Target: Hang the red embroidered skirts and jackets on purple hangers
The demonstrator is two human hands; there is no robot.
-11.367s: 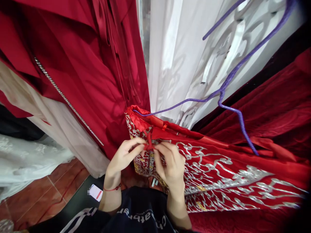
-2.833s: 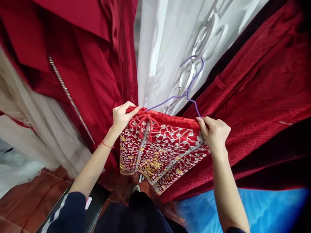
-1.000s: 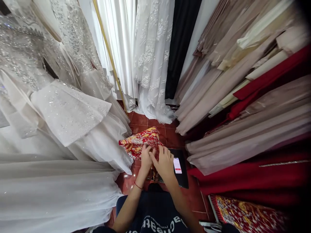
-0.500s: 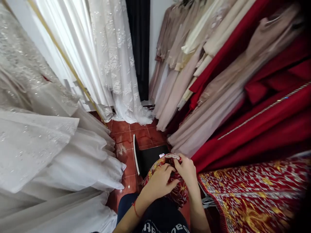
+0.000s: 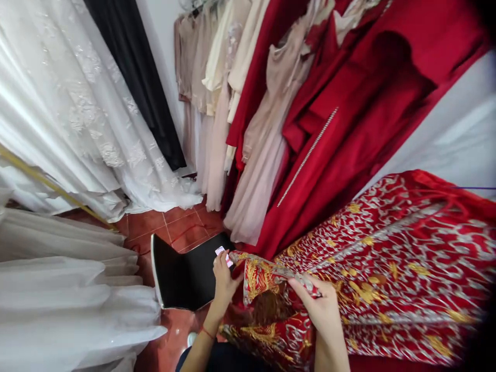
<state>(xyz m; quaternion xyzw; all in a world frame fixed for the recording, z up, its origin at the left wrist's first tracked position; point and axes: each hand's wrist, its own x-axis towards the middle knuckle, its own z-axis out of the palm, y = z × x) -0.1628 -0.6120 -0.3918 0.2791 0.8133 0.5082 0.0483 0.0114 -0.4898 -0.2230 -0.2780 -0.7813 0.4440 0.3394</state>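
A red garment (image 5: 258, 281) with gold and silver embroidery is stretched between my two hands, low in the head view. My left hand (image 5: 225, 281) is closed on its far end, where a small white tag (image 5: 223, 256) shows by the fingertips. Its thumb lies along the cloth. My right hand (image 5: 321, 305) pinches the garment's upper edge, thumb on top; the other fingers are partly hidden. Part of the garment hangs below the hands in front of my body. To the right spreads a matching red embroidered skirt (image 5: 368, 294); I cannot tell whether the two are joined.
White gowns (image 5: 77, 305) hang at left, a black cloth (image 5: 135, 77) behind them. Pale pink dresses (image 5: 258, 170) and red dresses (image 5: 349, 113) fill the rack at right. A black seat-like object (image 5: 189, 274) with a white edge stands on the red tiled floor (image 5: 170, 225). A yellow pole (image 5: 58, 188) slants at left.
My view has swung to the right. The hands have moved apart, from bunching the garment near my lap to holding its edge stretched, and more of the embroidered cloth shows.
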